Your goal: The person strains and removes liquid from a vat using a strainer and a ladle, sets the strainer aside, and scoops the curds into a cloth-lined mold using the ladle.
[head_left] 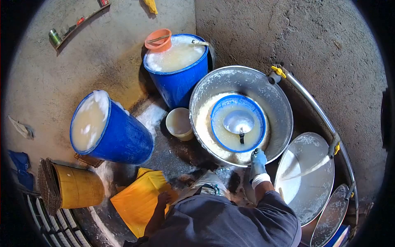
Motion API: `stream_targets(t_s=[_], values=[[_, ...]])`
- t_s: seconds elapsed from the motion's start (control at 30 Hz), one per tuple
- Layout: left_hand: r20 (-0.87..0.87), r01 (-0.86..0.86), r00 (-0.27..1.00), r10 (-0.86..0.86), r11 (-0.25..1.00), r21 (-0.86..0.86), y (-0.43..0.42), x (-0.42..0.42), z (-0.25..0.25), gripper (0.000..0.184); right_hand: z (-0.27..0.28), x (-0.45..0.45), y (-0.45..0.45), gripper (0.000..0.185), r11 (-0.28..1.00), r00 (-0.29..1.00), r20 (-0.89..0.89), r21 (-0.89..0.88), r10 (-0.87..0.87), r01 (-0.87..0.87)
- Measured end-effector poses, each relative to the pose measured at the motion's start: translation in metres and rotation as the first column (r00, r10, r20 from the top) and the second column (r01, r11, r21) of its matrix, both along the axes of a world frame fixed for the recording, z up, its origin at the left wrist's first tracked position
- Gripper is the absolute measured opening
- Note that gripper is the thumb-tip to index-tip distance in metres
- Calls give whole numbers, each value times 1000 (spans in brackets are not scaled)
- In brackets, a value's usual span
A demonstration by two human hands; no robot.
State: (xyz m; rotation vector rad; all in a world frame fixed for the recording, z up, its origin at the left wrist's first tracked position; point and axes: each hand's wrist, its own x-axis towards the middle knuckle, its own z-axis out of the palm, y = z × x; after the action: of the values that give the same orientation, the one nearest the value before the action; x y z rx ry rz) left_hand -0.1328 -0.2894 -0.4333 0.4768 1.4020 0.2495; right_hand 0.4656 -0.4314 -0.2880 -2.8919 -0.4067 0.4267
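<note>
My right hand [258,161], in a pale blue-grey glove, reaches over the near rim of a large metal basin [284,103]. Its fingers look closed at the near edge of a blue-rimmed round vessel [214,131], which sits inside the basin in whitish liquid. A shiny metal bowl [238,120] with a black handle [242,136] rests in that vessel. My left hand [163,198] hangs low beside my body, over a yellow-orange sheet [138,201]. It is dark and small, and its fingers cannot be made out.
Two blue barrels [177,86] [127,138] hold cloudy, foamy liquid; an orange basin [159,41] sits on the farther one. A white bucket [180,123] stands beside the large basin. At right are another metal basin [314,177] and a pipe [317,105]. A yellow drum [82,187] stands left.
</note>
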Motion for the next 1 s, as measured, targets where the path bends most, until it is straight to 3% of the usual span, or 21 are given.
stream_targets(t_s=[0.13,0.3,0.33,0.4,0.5,0.63,0.73,0.8,0.93,1.0], values=[[164,-80,983,81,997,-14,-2,-2,4,24,-7,1,-2,29,1000,1000,20,16,-5,4],[-65,23,998,-19,998,50,-4,8,7,29,-4,0,-1,29,1000,1000,19,6,-4,4],[-65,23,998,-20,998,50,-3,5,2,29,-4,0,-1,29,1000,1000,11,5,-5,5],[100,-19,995,19,1000,-1,-1,-5,-13,39,-7,2,-2,29,1000,1000,7,7,-1,1],[138,-37,990,38,999,-13,-1,-3,-8,44,-7,3,-2,30,1000,1000,-7,4,-2,2],[61,-5,998,8,998,-64,1,-6,-16,44,0,1,0,30,1000,998,-60,0,-25,25],[112,-41,993,43,999,-18,-4,-3,-10,45,-3,2,-1,30,1000,998,-58,3,-23,23],[-19,31,999,-29,993,113,-7,2,-4,42,-4,2,-1,30,1000,999,-41,1,-19,19],[-53,34,998,-33,999,11,-1,3,2,33,-2,1,-1,30,1000,1000,-19,-1,-7,7],[206,-46,977,51,999,-27,0,-6,-5,26,3,1,0,30,1000,999,-42,-9,-9,8]])
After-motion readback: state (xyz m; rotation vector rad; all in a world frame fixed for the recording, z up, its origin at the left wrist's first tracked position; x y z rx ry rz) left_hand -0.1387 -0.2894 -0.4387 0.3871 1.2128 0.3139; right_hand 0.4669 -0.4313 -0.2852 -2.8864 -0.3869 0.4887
